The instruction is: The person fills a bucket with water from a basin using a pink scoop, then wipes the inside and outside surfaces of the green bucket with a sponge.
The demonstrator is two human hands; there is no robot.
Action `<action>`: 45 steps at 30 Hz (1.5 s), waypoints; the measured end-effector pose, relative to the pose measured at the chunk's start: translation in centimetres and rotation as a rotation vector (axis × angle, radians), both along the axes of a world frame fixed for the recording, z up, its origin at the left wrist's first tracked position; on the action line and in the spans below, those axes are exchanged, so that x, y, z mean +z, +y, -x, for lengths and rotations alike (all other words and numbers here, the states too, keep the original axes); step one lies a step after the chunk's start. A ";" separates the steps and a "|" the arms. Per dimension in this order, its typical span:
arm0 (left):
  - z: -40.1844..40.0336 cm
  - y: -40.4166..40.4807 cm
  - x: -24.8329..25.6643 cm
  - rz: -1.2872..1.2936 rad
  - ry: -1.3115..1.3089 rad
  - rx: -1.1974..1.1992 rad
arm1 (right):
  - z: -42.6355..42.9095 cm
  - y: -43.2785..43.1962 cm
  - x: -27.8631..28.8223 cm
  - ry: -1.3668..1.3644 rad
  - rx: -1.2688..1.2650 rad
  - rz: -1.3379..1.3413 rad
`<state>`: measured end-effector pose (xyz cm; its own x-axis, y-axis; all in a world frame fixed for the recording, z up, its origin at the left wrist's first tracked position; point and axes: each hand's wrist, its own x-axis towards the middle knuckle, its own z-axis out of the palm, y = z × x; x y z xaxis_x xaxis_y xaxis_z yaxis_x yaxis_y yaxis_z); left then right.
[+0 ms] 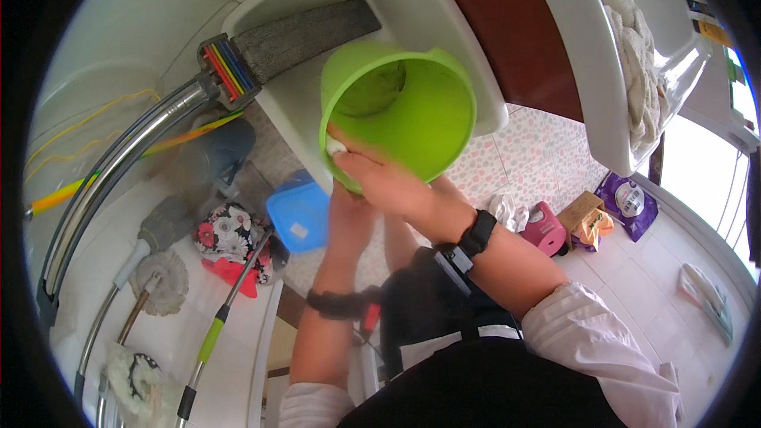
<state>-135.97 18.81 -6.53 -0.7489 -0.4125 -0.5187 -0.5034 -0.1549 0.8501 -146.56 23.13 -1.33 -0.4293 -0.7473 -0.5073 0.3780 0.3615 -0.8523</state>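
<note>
A lime-green plastic bucket [431, 113] is tilted over the front edge of a white sink [285, 113], its mouth facing me. Dark grime or murky residue [374, 92] shows on its inside near the bottom. My right hand [380, 175] reaches over the rim and presses a small white wad [335, 146], perhaps cloth or tissue, against the inner wall. Below it, my left hand [352, 211] supports the bucket's outside; its fingers are mostly hidden. Both hands are slightly blurred.
A flat mop [303, 35] lies in the sink, its metal handle running left. Several more mops, one with a round grey head [159, 282], lean at left. A blue plastic basin [300, 220] is below. A pink bottle [544, 229] and purple bag [627, 205] stand right.
</note>
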 end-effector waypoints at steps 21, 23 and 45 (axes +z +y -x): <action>-0.4 1.3 -3.0 0.135 0.150 0.218 | -2.2 2.5 1.0 0.561 0.039 -0.093; -0.9 1.6 -2.1 -0.410 0.171 0.438 | -3.0 3.5 0.3 0.636 0.099 -0.126; -0.2 2.3 -0.6 -0.163 0.059 0.248 | 2.2 1.3 0.3 -0.087 -0.132 -0.150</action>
<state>-135.79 21.10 -7.16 -0.6667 -0.5017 -0.5512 -0.3833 -0.4035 0.8309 -148.73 24.38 -1.07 -0.4682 -0.6009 -0.6479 0.5000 0.4244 -0.7549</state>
